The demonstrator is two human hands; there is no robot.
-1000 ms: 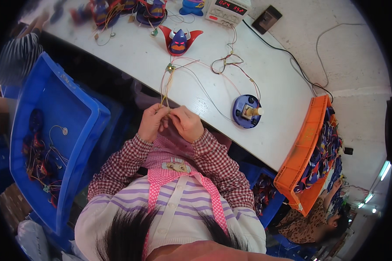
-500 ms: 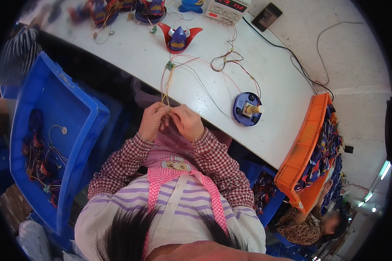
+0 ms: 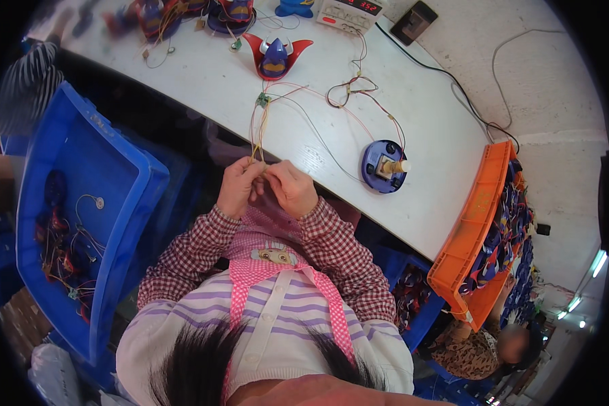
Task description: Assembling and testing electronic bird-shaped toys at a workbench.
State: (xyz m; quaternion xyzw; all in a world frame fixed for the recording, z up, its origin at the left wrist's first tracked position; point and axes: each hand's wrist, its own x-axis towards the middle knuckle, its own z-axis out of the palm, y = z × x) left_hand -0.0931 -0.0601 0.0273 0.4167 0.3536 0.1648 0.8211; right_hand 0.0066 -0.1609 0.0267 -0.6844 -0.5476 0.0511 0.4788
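Both the left hand (image 3: 238,186) and right hand (image 3: 291,188) pinch the thin wires (image 3: 257,139) just below the small circuit board (image 3: 262,101), best kept taut and untangled.

Obscured items, head view
Wire ends (image 3: 256,160) vanish inside both grips; toy parts (image 3: 149,13) along the bench's far edge are blurred and cropped.

Red-and-white checked sleeves, a pink gingham apron with straps, and a white top striped in purple.
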